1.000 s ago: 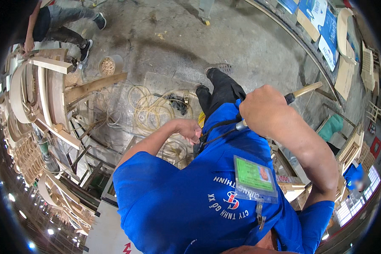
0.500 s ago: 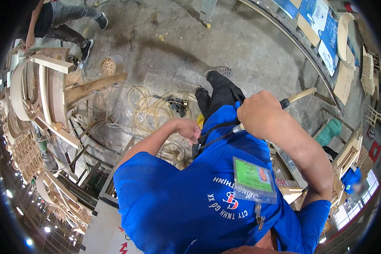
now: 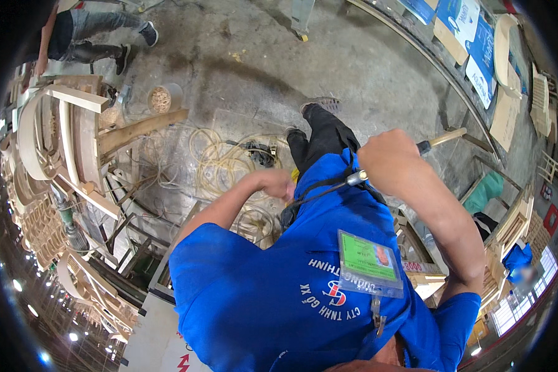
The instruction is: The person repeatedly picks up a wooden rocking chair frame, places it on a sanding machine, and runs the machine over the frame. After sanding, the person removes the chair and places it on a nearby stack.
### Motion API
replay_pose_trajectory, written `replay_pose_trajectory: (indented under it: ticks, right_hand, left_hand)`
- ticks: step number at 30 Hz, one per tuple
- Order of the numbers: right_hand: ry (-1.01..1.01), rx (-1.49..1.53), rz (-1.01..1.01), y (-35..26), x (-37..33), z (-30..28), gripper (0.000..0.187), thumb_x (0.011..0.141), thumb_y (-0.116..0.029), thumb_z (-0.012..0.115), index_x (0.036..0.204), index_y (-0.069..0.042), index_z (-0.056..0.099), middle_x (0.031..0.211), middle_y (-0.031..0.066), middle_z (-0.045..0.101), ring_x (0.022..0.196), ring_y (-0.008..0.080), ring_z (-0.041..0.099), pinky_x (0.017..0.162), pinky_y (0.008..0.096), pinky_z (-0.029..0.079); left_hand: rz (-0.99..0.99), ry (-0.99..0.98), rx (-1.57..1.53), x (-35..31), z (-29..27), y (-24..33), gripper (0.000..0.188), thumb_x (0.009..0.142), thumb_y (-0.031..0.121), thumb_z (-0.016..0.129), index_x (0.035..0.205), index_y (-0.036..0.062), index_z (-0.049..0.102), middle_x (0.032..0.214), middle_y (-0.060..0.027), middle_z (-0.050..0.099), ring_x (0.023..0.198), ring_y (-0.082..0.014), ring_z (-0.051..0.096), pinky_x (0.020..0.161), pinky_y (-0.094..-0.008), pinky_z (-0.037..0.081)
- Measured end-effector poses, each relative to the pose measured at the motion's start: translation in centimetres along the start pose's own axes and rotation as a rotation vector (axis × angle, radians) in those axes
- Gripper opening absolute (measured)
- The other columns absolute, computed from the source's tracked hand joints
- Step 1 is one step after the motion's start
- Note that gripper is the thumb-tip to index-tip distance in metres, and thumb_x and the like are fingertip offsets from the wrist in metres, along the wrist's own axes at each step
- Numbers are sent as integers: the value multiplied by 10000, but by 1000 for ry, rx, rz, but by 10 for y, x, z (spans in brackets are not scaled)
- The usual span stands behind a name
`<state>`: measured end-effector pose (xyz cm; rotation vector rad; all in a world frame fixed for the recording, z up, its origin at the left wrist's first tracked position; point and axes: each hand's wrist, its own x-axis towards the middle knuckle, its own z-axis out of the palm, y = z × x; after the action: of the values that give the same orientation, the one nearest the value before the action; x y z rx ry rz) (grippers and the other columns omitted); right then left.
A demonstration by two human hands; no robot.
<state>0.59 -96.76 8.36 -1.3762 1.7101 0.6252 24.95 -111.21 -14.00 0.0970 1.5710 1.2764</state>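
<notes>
My right hand is closed around a tool with a shiny metal end and a black end, held across in front of my waist. The grip hides its middle, so its exact kind is unclear. Thin black cords run from beside the metal end toward a dark pouch-like thing at my waist. Over that spot hovers my left hand, its fingers smeared by motion. A pale wooden bar shows beyond the black end; whether it belongs to the tool, I cannot tell.
Coiled hoses lie on the concrete floor ahead. At left stand curved wooden parts, a plank and a bucket of wood chips. Another person's leg shows at far left. Cardboard sheets lie at right.
My right hand has moved slightly right and up with the tool, baring more of the black cords. My left hand has shifted slightly and is now blurred. The other person's foot has moved.
</notes>
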Motion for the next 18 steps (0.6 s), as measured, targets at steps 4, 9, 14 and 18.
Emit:
replay_pose_trajectory:
  ticks: [4,9,14,18]
  right_hand:
    - [-39,175,86,29,-12,45,133,799,-218,777,898,-138,814,875,148,763,857,332,751,727,451,578]
    - [261,368,247,61,-24,151,247,739,-389,853,874,-189,803,883,136,733,876,360,723,747,486,565]
    - [952,454,667,46,-92,183,546,679,-225,878,1201,-146,734,1233,152,665,1196,352,607,977,455,478]
    - [1656,1028,1389,8,-85,306,584,861,-366,832,1317,-79,605,1269,146,652,1185,293,622,930,432,509]
  left_hand:
    - [153,485,-150,3,-47,81,413,992,422,625,1104,38,728,950,-100,763,864,-194,700,800,-366,546]
    - [367,284,111,46,-46,205,497,1006,443,565,1248,23,676,1128,-255,715,1063,-435,685,917,-496,544]
    - [461,418,181,132,-28,230,343,1008,347,559,1082,52,719,978,-256,708,920,-454,678,820,-539,525]
    - [542,291,346,147,-16,268,296,1002,310,561,1011,52,704,906,-246,698,890,-464,666,794,-553,517]
